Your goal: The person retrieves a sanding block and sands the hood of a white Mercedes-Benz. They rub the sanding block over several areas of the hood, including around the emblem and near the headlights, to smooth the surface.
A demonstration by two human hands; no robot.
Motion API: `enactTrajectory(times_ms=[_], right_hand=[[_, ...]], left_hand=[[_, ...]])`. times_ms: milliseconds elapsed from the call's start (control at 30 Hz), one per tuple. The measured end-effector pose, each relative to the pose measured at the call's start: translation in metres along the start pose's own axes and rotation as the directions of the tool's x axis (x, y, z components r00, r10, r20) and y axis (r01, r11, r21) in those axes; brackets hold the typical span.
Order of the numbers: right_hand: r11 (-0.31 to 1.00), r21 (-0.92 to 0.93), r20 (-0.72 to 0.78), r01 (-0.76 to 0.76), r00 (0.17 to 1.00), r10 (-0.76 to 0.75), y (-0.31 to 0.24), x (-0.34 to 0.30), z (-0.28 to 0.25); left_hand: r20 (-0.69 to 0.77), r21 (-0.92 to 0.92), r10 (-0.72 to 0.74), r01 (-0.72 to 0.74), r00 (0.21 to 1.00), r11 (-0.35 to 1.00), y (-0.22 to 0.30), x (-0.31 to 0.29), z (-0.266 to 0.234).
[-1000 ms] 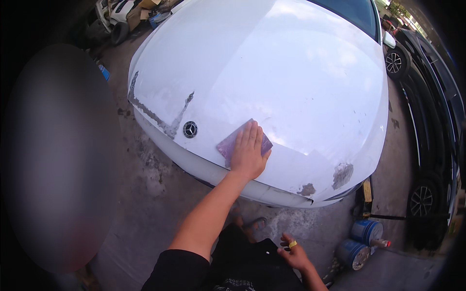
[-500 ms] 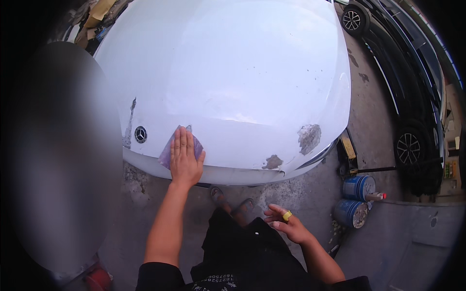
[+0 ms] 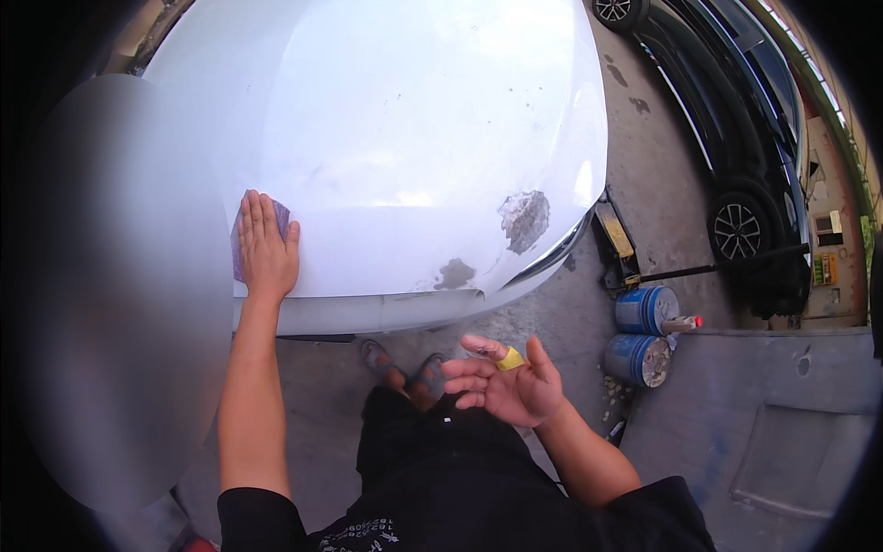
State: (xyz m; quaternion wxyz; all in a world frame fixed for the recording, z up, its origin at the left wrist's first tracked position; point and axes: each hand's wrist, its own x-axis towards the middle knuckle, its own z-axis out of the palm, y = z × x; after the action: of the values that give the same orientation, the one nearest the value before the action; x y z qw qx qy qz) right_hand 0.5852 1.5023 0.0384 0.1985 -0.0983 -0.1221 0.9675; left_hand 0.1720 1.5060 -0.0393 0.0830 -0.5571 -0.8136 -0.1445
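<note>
My left hand [image 3: 267,248] lies flat on the front left part of a white car hood [image 3: 395,156], fingers stretched out. Under its palm and fingers is a purple sheet of sandpaper [image 3: 283,213], with edges showing on both sides. My right hand [image 3: 506,382] hangs in the air before the car's front edge, holding nothing. Its fingers are apart and the palm faces up. A yellow band [image 3: 510,359] wraps one finger. Toward the hood's front right are a large rough grey patch [image 3: 525,222] and a smaller one [image 3: 454,274].
A blurred grey shape covers the left side. Two blue buckets [image 3: 646,310] stand right of me, beside a yellow-and-black piece of equipment [image 3: 614,232] with a long bar. A black car [image 3: 708,101] is parked farther right. A grey panel [image 3: 791,414] lies at the lower right.
My left hand and the sandpaper have slid slightly left along the hood. My right hand has turned palm up, thumb raised. The view has shifted, and the round hood emblem is now hidden.
</note>
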Motion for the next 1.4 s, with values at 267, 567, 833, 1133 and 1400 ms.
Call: enactTrajectory(times_ms=[267,567,833,1133,1400], right_hand=[[0.990,0.136,0.087,0.026,0.995,-0.038,-0.005,0.011,0.002],[0.980,0.192,0.127,0.050,0.989,-0.075,-0.006,0.015,0.004],[0.995,0.083,0.117,0.059,0.991,-0.069,-0.008,0.024,0.005],[0.995,0.084,0.135,0.050,0.989,-0.061,-0.006,0.030,0.009],[0.995,0.069,0.194,0.065,0.978,-0.077,-0.007,0.033,0.018]], left_hand=[[0.012,-0.008,-0.010,0.010,1.000,1.000,0.003,-0.026,-0.002],[0.038,-0.076,0.012,-0.010,0.999,0.997,0.023,-0.071,0.006],[0.083,-0.051,-0.074,0.078,0.994,0.996,0.039,-0.067,0.004],[-0.020,0.006,-0.066,0.066,0.998,0.998,0.016,-0.023,0.001],[0.034,-0.032,-0.057,0.058,0.998,0.998,0.012,-0.041,-0.001]])
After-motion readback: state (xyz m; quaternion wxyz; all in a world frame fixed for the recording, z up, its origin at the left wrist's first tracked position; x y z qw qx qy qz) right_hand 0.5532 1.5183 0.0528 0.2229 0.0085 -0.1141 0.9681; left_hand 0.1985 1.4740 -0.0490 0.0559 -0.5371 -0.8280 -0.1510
